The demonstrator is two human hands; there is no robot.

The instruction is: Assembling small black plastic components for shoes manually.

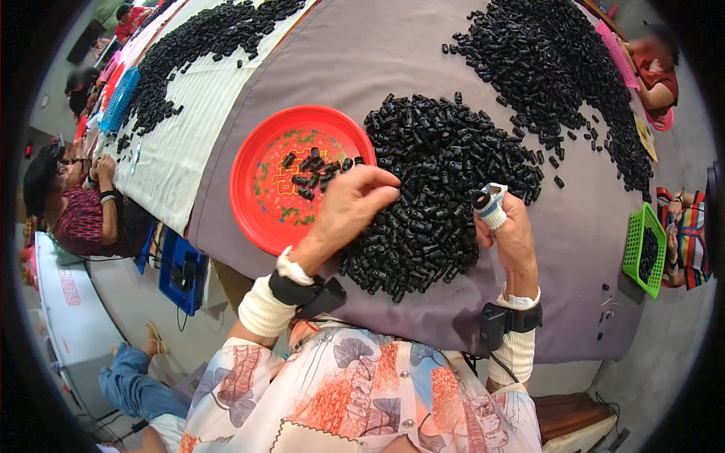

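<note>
A large heap of small black plastic cylindrical parts [445, 166] lies on the grey cloth in front of me. My left hand [351, 208] is over the heap's left edge, beside a round red tray [249, 204]. Its thumb and forefinger come close together in a pinch; anything between the tips is lost against the black heap. Several black parts [313, 175] lie in the tray, partly behind this hand. At the heap's right side, my right hand [513, 238] has curled fingers and grips one black part [481, 198]. White wrapping [494, 214] covers a finger of that hand.
Another big black heap [544, 75] spreads at the far right, and a third [204, 45] on the white-covered table at left. A green basket [644, 249] stands at the right edge. Blue crates [181, 264] sit below the left edge. Other people sit at both sides.
</note>
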